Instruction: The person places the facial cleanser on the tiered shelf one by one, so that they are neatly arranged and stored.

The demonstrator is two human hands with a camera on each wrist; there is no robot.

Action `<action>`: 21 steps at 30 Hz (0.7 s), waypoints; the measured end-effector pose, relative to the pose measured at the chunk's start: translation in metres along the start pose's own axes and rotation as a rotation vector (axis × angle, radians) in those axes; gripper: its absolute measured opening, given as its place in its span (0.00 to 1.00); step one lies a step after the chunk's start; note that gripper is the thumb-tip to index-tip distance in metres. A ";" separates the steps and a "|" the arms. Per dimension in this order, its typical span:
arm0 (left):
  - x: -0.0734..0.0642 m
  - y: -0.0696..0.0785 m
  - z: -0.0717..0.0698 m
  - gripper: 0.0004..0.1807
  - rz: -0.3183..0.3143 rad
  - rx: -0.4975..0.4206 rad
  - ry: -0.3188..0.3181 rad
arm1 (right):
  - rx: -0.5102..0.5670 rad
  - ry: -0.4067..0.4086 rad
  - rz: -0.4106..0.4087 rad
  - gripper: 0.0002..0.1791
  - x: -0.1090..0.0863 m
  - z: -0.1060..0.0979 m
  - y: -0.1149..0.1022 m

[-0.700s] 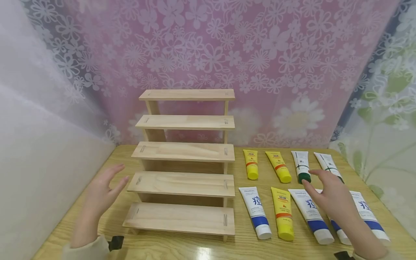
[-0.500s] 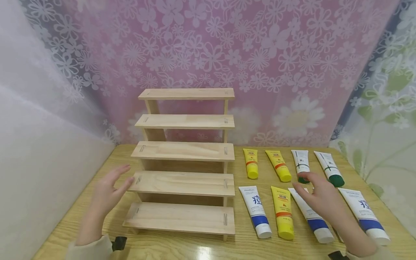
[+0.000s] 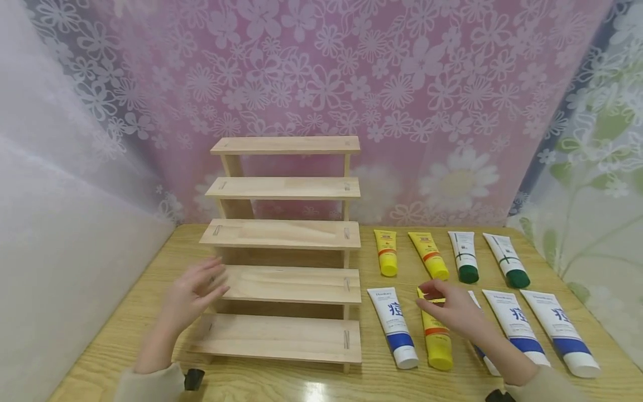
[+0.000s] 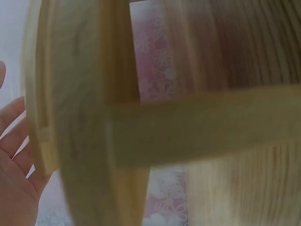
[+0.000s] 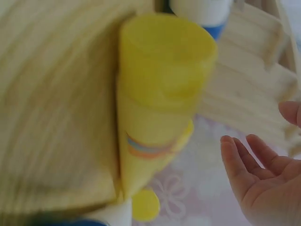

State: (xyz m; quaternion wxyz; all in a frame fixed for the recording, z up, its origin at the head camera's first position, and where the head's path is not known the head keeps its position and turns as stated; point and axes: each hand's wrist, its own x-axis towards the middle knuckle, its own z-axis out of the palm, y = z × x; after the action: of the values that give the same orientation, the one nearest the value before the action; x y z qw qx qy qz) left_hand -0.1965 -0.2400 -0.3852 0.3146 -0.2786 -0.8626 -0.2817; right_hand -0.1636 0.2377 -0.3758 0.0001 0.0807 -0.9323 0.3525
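My left hand [image 3: 190,295] is beside the left end of the wooden tiered rack [image 3: 281,279], fingers loosely bent and holding nothing. In the left wrist view the fingers [image 4: 14,136] are spread by the rack's side frame, which is blurred. Above the large yellow tube [image 3: 438,346] hovers my right hand [image 3: 459,312], thumb apart from the fingers. The right wrist view shows the palm [image 5: 277,188] with relaxed fingers, apart from the yellow tube [image 5: 160,99]. My right hand and forearm partly hide this tube and a white-and-blue tube [image 3: 489,364].
Other white-and-blue tubes [image 3: 394,324] lie in the front row. Behind are two small yellow tubes [image 3: 386,251] and two white tubes with green caps [image 3: 464,254]. A patterned pink curtain [image 3: 321,84] hangs behind the wooden table [image 3: 150,279].
My right hand has moved left from over the white tubes to the large yellow tube. My left hand has moved right, closer to the rack. The tubes and the rack stay in place.
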 end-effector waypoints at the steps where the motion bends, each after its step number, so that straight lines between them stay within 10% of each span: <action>1: 0.000 0.000 0.002 0.20 -0.003 -0.001 -0.015 | 0.010 -0.018 0.012 0.22 0.001 0.004 0.000; 21: -0.004 -0.006 0.015 0.20 0.052 -0.014 -0.083 | -0.191 -0.198 0.161 0.27 0.012 0.045 0.003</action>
State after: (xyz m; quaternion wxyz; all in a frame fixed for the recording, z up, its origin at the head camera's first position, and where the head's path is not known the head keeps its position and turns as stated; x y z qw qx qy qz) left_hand -0.2039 -0.2352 -0.3995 0.2837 -0.3144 -0.8655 -0.2676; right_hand -0.1738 0.2088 -0.4112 -0.1125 0.0397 -0.9605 0.2513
